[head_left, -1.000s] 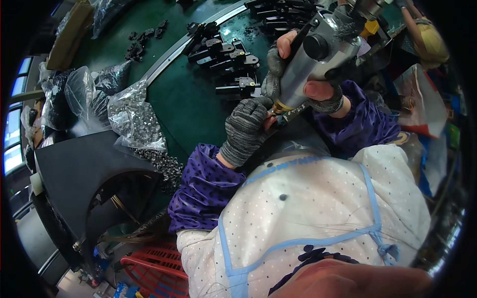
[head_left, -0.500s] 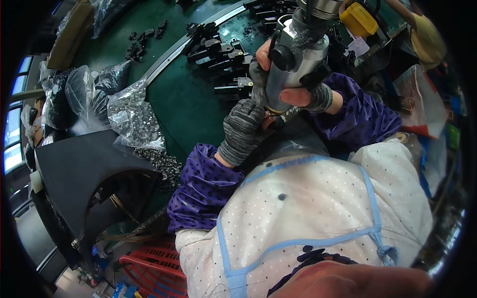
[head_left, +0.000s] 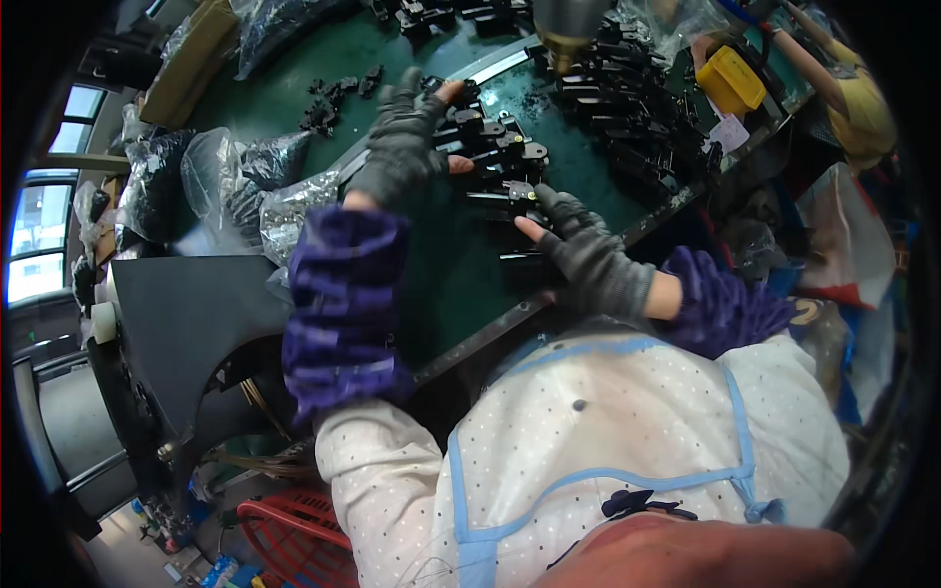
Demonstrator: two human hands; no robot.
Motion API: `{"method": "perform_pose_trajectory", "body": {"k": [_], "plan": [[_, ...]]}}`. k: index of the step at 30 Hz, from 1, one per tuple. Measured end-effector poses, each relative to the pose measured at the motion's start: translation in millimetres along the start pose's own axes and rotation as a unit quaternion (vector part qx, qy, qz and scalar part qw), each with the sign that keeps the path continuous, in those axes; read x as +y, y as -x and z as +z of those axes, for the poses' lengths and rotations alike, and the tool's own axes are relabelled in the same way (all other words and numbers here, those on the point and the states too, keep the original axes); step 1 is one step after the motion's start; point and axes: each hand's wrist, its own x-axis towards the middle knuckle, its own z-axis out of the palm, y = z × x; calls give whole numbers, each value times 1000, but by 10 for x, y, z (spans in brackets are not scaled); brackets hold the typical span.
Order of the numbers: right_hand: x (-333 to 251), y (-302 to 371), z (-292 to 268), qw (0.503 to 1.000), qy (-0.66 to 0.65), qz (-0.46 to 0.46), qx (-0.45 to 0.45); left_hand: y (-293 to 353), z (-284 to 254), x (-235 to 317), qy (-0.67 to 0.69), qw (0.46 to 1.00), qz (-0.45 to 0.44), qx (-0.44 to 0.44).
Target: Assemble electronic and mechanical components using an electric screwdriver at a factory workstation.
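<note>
My left hand (head_left: pixel 400 142), in a grey fingerless glove, reaches over the row of black parts with metal end brackets (head_left: pixel 480 127). Its thumb and fingers are spread beside the parts at the far end of the row. My right hand (head_left: pixel 598 255), gloved the same way, is open at the near end. Its thumb and index finger are apart beside the metal end of one black part (head_left: pixel 515 196). Another black part (head_left: pixel 521 257) lies nearer to me, partly under the right hand. The silver power screwdriver (head_left: pixel 569 24) hangs above the table, cut off by the top edge.
A pile of similar black parts (head_left: pixel 637 113) covers the table's right side. Small black pieces (head_left: pixel 333 98) lie beyond the metal rail (head_left: pixel 500 65). Clear bags (head_left: pixel 299 211) with small metal pieces stand at left, near a dark panel (head_left: pixel 186 314). A yellow bin (head_left: pixel 730 80) sits at far right.
My right hand has let go of the screwdriver, which is now higher up and farther away. Both hands have moved to the row of black parts, the left one reaching farther forward.
</note>
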Motion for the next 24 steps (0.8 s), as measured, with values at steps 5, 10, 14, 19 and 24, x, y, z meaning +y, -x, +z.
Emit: {"method": "perform_pose_trajectory", "body": {"k": [5, 10, 14, 19, 24], "plan": [[265, -433, 181, 998, -16, -34, 44, -306, 136, -314, 90, 969, -59, -222], [355, -679, -51, 999, -50, 6, 10, -241, 363, -834, 261, 949, -106, -144], [615, -1065, -49, 992, -47, 7, 117, -318, 577, -1152, 405, 899, -161, -38], [678, -1877, -163, 958, -167, 125, 199, -985, 798, -1237, 625, 734, -229, 134], [1079, -2676, 88, 956, -51, 234, 166, -1687, 1207, -1526, 308, 899, -269, 157]]}}
